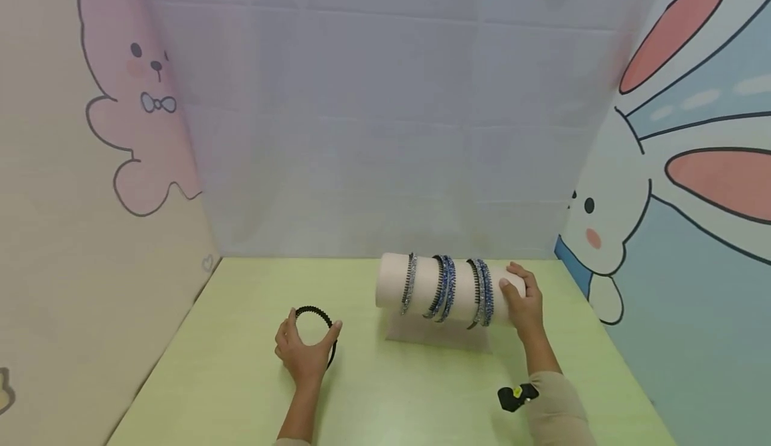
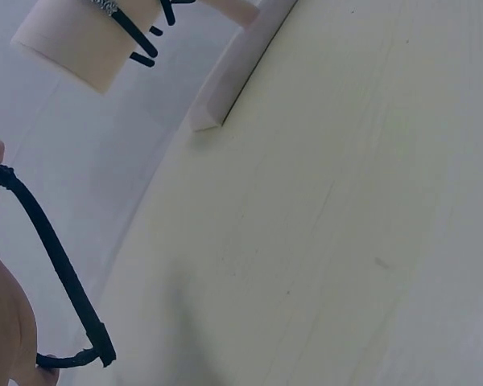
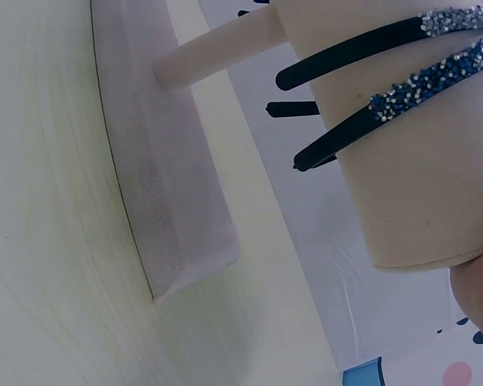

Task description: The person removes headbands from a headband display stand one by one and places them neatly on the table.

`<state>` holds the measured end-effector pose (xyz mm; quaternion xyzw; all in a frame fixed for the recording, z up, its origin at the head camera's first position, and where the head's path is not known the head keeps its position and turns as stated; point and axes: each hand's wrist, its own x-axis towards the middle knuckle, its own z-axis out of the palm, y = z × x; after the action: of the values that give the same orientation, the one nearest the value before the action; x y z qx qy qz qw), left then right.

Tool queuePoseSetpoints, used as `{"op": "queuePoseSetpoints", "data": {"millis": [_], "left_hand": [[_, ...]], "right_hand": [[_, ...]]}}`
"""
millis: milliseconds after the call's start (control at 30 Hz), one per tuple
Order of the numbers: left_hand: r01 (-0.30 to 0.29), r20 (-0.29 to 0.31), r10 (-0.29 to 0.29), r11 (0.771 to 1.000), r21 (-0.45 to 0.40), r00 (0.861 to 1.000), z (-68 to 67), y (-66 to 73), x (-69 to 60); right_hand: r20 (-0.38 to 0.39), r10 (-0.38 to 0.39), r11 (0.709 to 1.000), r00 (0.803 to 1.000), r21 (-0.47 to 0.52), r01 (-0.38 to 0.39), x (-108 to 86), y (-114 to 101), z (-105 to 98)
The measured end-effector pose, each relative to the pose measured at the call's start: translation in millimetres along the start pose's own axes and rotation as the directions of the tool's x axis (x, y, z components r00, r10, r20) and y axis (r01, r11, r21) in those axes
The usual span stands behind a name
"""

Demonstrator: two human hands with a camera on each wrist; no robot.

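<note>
A black headband [image 1: 314, 310] is held by my left hand [image 1: 306, 359], its thumb and fingers spread along the inside and edges of the curve above the table. In the left wrist view the dark band [image 2: 60, 261] runs between fingertip and thumb. To the right stands a cream cylindrical headband stand [image 1: 393, 285] with several glittering headbands [image 1: 447, 288] in silver and blue. My right hand [image 1: 525, 305] grips the right end of its roll, thumb in front and fingers over the top. In the right wrist view the roll [image 3: 427, 209] shows, with the hand mostly out of frame.
The stand's flat base [image 3: 169, 177] rests on the pale green table [image 1: 241, 339], joined to the roll by a post [image 3: 221, 50]. A black wrist device [image 1: 517, 397] sits by the right sleeve. Fabric walls with cartoon rabbits [image 1: 608, 211] enclose the table's sides and back.
</note>
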<state>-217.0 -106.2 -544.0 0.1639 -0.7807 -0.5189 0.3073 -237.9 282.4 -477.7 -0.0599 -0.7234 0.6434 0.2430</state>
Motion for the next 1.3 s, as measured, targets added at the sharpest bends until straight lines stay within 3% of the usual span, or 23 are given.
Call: {"op": "queuePoseSetpoints", "data": {"millis": [167,367,567,800,1067,1300], "left_hand": [[0.019,-0.021,-0.018,0.999,0.033,1.000,-2.3,-8.2,12.0],[0.024,-0.047,-0.018,0.991,0.130,0.999,-5.9,-22.7,25.4],[0.074,-0.045,-0.066,0.977,0.198,0.997,-14.6,-34.5,37.7],[0.118,-0.033,-0.113,0.969,0.218,0.993,-22.5,-47.5,52.3],[0.172,-0.056,-0.164,0.953,0.248,0.985,-28.4,-58.6,68.5],[0.212,-0.034,-0.211,0.934,0.289,0.977,-35.2,-60.4,78.0]], "right_hand": [[-0.020,0.009,1.000,1.000,-0.008,-0.009,1.5,1.7,0.2],[-0.011,0.014,1.000,1.000,-0.015,-0.015,0.7,1.6,1.0],[0.003,0.021,1.000,1.000,0.003,-0.021,-1.0,-4.9,0.6],[0.009,0.006,1.000,1.000,-0.003,-0.006,-10.1,-28.7,4.6],[0.013,0.001,1.000,1.000,0.013,-0.001,-11.0,-31.5,5.6],[0.005,0.005,1.000,1.000,0.005,-0.005,-11.6,-30.2,5.4]]}}
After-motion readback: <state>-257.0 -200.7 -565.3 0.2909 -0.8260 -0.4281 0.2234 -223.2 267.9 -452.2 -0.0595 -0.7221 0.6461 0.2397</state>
